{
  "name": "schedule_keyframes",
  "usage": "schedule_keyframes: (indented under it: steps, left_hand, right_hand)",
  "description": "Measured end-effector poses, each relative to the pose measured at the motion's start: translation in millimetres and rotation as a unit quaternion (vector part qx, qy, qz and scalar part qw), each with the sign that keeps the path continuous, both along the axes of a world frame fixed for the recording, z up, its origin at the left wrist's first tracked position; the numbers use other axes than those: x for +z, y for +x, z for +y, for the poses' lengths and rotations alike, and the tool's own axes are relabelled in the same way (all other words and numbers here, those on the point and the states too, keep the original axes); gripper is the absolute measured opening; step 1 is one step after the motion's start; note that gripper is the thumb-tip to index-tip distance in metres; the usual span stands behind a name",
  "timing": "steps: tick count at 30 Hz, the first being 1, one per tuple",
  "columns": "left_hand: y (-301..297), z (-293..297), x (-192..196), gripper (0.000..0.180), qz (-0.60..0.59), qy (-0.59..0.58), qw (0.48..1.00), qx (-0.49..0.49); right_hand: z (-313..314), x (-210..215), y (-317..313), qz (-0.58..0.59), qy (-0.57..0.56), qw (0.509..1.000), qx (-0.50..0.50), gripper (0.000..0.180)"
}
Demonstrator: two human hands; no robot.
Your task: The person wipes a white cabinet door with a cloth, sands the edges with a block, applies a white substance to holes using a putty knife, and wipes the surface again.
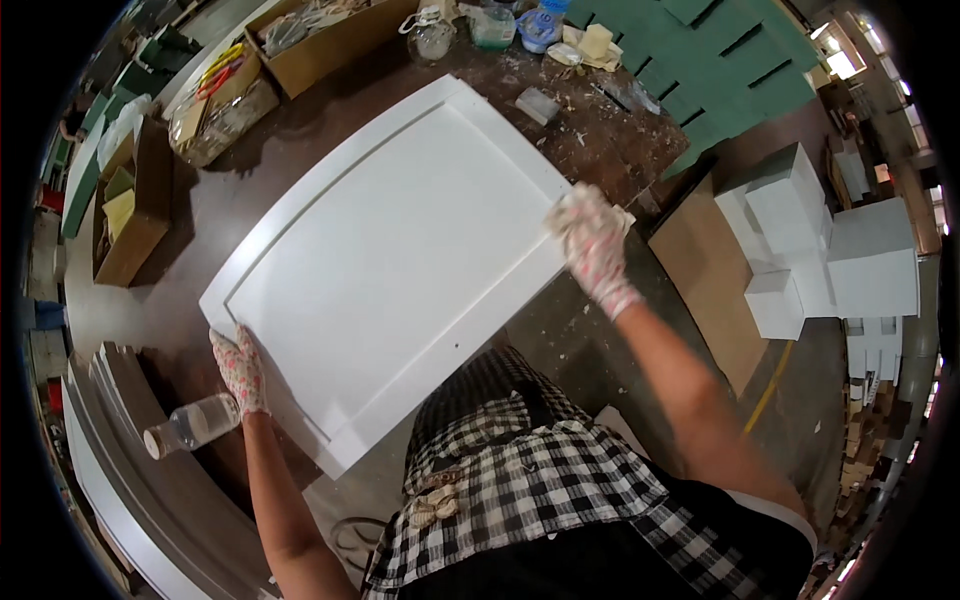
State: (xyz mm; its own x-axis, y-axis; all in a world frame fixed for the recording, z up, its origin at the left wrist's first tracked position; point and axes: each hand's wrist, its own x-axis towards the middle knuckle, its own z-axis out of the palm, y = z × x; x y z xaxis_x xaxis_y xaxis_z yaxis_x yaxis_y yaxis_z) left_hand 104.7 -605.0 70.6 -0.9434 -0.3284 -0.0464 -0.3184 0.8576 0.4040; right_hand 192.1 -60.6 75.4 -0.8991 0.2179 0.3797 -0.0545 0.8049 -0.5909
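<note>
A white framed panel (390,240), much like a cabinet door, lies tilted across the brown worktable in front of me. My left hand (240,370), in a flower-patterned glove, grips the panel's left end near its corner. At the opposite end, my right hand (598,260), gloved alike, presses a crumpled pale cloth (580,212) against the panel's edge. Motion blurs the right hand and forearm a little. Beside my left wrist lies a clear plastic bottle (200,422) on its side.
Cardboard boxes (135,215) and a tub of tools (222,110) line the table's far left. Several bottles (492,25) stand at the back, near a small clear block (538,105). Curved grey panels (150,440) lie at left. White boxes (790,220) and a brown board (710,280) are at right.
</note>
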Motion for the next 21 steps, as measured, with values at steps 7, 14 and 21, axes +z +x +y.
schedule_keyframes:
  steps: [7, 14, 21]
  left_hand:
    - [-8, 0, -18, 0.073, 0.056, 0.044, 0.997, 0.002]
    - [-16, -8, -25, 0.075, 0.076, 0.007, 0.997, 0.021]
    - [-7, -8, -16, 0.077, 0.046, 0.035, 0.998, 0.025]
  right_hand:
    - [-144, -41, 46, -0.126, -0.211, 0.967, 0.075, 0.041]
    - [-383, -40, 89, -0.029, 0.246, 0.867, 0.432, 0.056]
    - [-340, -23, 77, -0.249, -0.461, 0.782, 0.338, 0.051]
